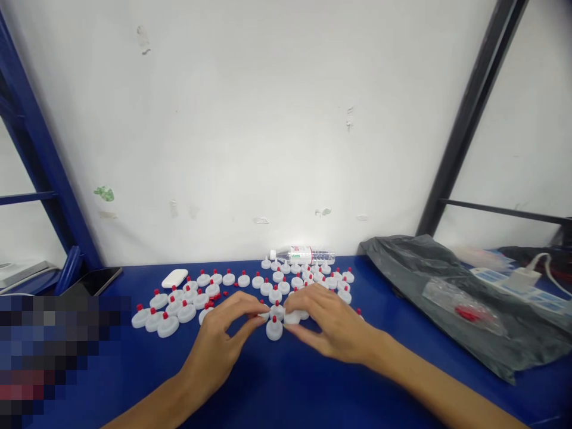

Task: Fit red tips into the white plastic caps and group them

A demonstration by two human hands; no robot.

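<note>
Many round white caps with red tips (168, 325) stand in groups on the blue table (268, 387). Between my hands, near the front of the middle group, one such cap (274, 329) stands upright. My left hand (230, 333) pinches at a white cap (264, 312) just left of it, thumb and forefinger at its edge. On the other side my right hand (328, 325) has its thumb and fingers closed on a white cap (292, 317); its top is partly covered by the fingers. A few caps at the back (266, 263) show no red tip.
A clear bottle (300, 255) lies by the wall behind the caps. A white case (174, 278) and a dark phone (96, 282) are at the left. Loose red tips (214, 297) lie among the caps. Grey plastic (447, 304) with a clear bag (465, 307) covers the right side.
</note>
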